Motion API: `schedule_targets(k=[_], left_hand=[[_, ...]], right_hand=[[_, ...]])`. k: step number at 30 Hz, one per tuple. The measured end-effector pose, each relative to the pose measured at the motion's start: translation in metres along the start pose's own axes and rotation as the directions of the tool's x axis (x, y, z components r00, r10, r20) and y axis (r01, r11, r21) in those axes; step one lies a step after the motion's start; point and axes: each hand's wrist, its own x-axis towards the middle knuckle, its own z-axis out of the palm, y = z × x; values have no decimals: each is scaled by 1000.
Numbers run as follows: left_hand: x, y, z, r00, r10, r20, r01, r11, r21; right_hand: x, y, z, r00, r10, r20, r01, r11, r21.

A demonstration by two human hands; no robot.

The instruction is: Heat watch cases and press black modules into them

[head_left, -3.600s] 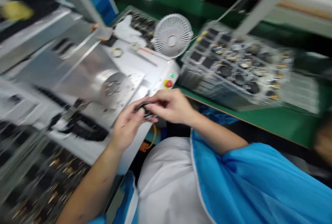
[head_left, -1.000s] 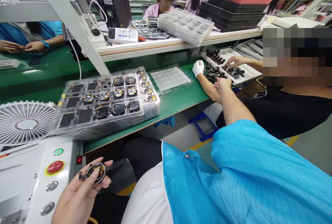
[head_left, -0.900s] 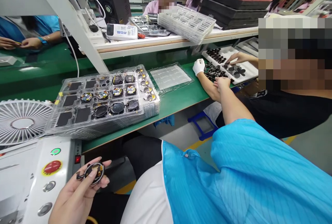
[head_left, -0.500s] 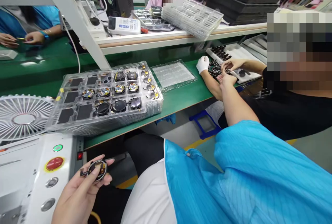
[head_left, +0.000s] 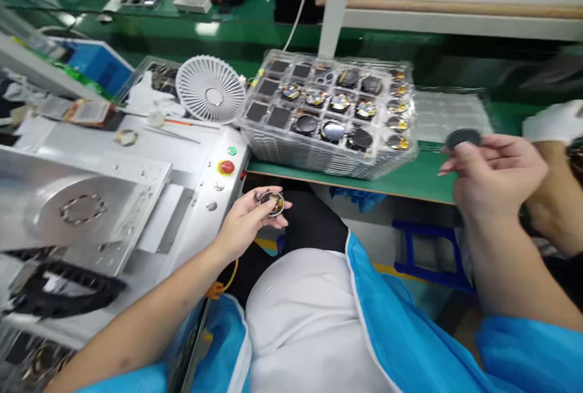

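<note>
Between the thumb and fingers of my left hand [head_left: 248, 220] is a round metal-rimmed part [head_left: 273, 204] with brown and gold pieces inside, held over my lap. My right hand [head_left: 498, 171], at the right over the bench edge, pinches a dark round disc [head_left: 463, 138]. Between and beyond both hands stands a stack of clear trays [head_left: 328, 159]; its top tray holds round watch-like parts, colourful round boards and dark square pads. A flat clear tray [head_left: 449, 115] lies behind my right hand.
A white machine with a red button [head_left: 226, 167] and a metal plate [head_left: 82, 198] fills the left. A white fan [head_left: 211, 89] stands beside the stack. At the right is another person's gloved hand [head_left: 553, 123]. A blue stool [head_left: 428, 253] sits below the bench.
The view has swung left, bringing the machine into sight. My right hand has come away from the neighbouring person's hands and now holds the dark disc. My left hand still holds its round part.
</note>
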Motion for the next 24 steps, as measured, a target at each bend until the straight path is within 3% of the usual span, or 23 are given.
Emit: schedule_targets(k=[1,2,3,4,6,7,9,12,14,17,21,22,24], left_hand=[[1,-2,-1,1000,12,4,-12,1000,-16],[1,-4,-2,1000,23,8,-23,999,-29],[2,-5,-2,999,35,12,-35,999,-39],[2,-6,-3,999,45,17,-45,998,-47],[2,-8,-2,997,66,27,-64,996,-61],[2,-8,-2,996,79,31,-77,995,-67],[2,-8,-1,993,112,36,-109,991,-81],[3,-8,-1,987,153,42,-149,985,-89],[3,-8,-3,986,157,50,-153,984,-87],[4,-7,-5,987,151,50,-146,985,-88],[-1,-3,-4,993,115,16,-115,993,-2],[-2,-1,-4,994,110,-16,-109,993,38],[-2,1,-5,994,79,-77,-71,993,92]], right_hand=[[-31,-13,20,977,-21,214,12,999,45],[-60,-25,39,904,12,428,-44,997,65],[-88,-36,57,780,77,621,-136,990,48],[-112,-44,73,691,95,716,-174,984,38],[-147,-53,102,569,84,818,-192,981,32],[-159,-54,113,526,60,848,-165,986,32],[-172,-54,129,484,-16,875,-60,997,51],[-177,-54,140,493,-159,856,134,985,106],[-178,-54,144,512,-206,834,193,974,123],[-180,-54,147,564,-171,808,163,982,94],[-175,-46,137,594,-83,800,40,997,73],[-168,-40,132,624,-70,778,32,997,65],[-142,-25,116,744,-59,665,66,998,15]])
